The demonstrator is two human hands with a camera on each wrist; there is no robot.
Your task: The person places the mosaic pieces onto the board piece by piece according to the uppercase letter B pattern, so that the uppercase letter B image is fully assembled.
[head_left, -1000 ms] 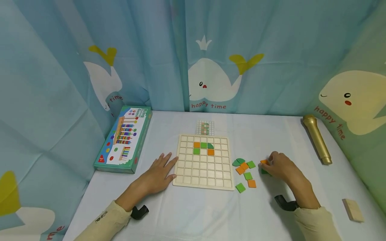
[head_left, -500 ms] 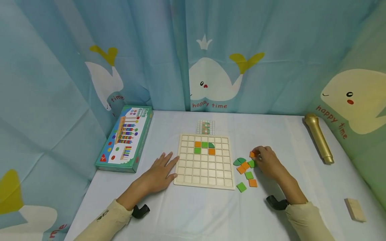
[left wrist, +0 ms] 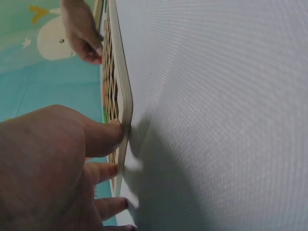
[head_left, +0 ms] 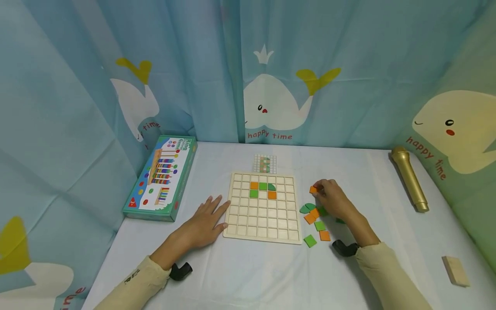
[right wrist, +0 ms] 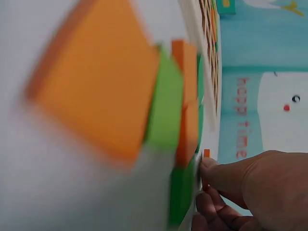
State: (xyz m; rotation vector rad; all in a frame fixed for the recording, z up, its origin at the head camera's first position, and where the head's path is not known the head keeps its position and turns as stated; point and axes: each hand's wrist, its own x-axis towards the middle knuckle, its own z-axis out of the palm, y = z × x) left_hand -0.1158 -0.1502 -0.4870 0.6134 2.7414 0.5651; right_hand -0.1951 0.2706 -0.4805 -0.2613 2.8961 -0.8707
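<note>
My right hand (head_left: 332, 199) pinches an orange square tile (head_left: 313, 189) between thumb and fingers, to the right of the wooden grid board (head_left: 248, 219). The same tile's edge shows at the fingertips in the right wrist view. With fingers spread, my left hand (head_left: 202, 224) rests at the board's left edge; thumb and a fingertip touch the rim in the left wrist view. Toward the board's top sit two orange squares, two green squares and a dark green quarter-round piece (head_left: 271, 187). Below my right hand lie loose tiles, including a green square (head_left: 310, 240) and an orange square (head_left: 324, 235).
Behind the board lies a pattern card (head_left: 265, 164) with a coloured grid. A boxed ring game (head_left: 159, 178) is at the left. On the right are a gold microphone-shaped object (head_left: 409, 178) and a wooden block (head_left: 456, 271). Whale-print curtains (head_left: 217, 86) enclose the table.
My right hand has carried the orange tile leftward and away from me, from the right of the loose pieces toward the board. The left hand stays at the board's edge.
</note>
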